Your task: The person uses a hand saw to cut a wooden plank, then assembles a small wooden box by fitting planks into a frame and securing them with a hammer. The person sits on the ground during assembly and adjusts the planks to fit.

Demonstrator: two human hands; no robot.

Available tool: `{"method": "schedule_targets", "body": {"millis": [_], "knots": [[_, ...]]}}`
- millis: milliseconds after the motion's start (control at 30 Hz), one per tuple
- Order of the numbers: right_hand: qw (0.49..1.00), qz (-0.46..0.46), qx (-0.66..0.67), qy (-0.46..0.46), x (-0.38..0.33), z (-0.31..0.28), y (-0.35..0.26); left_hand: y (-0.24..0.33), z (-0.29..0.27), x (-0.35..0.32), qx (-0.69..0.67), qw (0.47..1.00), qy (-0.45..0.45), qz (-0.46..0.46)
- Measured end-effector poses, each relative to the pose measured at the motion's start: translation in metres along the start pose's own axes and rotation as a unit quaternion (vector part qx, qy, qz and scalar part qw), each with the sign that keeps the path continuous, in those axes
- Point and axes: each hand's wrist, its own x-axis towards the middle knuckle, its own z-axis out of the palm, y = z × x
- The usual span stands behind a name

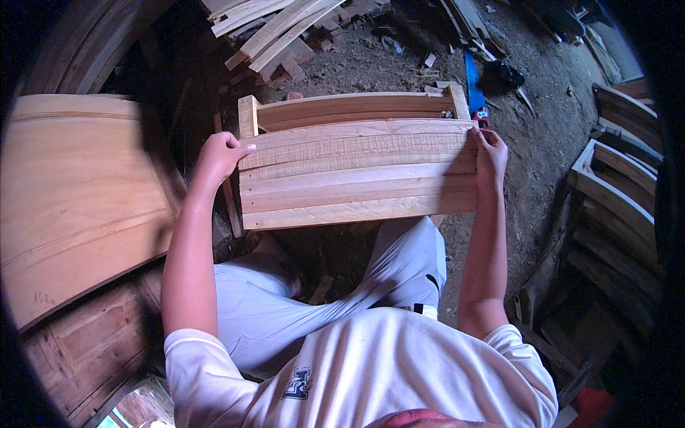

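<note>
A wooden slatted crate [357,175] stands in front of my legs, its near side built of several pale boards. Square corner posts [247,118] rise at its back, and a far slatted side shows behind the near one. My left hand [221,153] pinches the left end of the top slat [364,129], thumb along the front. At the slat's other end, my right hand [491,150] grips the right corner between thumb and fingers. Small dark nail heads seem to dot the boards' left ends. The crate's inside is mostly hidden.
Beyond the crate, loose wood strips [278,32] lie piled on the dirt floor [399,64]. A long blue tool [472,78] with a red end lies behind the right corner. A large wooden panel [85,192] stands at left; more slatted crates [621,185] are stacked at right.
</note>
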Motion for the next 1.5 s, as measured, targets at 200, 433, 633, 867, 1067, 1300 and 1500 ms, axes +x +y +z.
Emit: {"method": "schedule_targets", "body": {"millis": [200,433,633,867,1067,1300,1500], "knots": [[1.0,-0.002,-0.016,-0.004,0.006,-0.003,0.007,-0.003,0.0,0.002,0.003,1.0,-0.002,0.01],[1.0,-0.01,0.003,-0.008,0.002,-0.001,0.001,-0.001,-0.003,0.001,0.025,1.0,-0.003,0.002],[0.991,-0.098,-0.035,0.082,-0.007,0.001,0.0,0.025,-0.021,-0.008,0.072,0.997,-0.016,-0.026],[0.963,-0.227,-0.042,0.138,-0.032,-0.014,-0.096,0.053,-0.051,-0.026,-0.133,0.94,0.291,0.116],[0.96,-0.255,0.007,0.119,-0.047,-0.023,-0.137,0.063,-0.063,-0.026,-0.311,0.851,0.371,0.205],[0.97,-0.219,0.02,0.101,-0.039,-0.01,-0.129,0.047,-0.06,-0.013,-0.27,0.86,0.387,0.194],[0.968,-0.183,-0.172,0.001,0.031,0.012,-0.07,-0.001,-0.02,0.014,-0.049,0.959,0.248,0.128]]}}
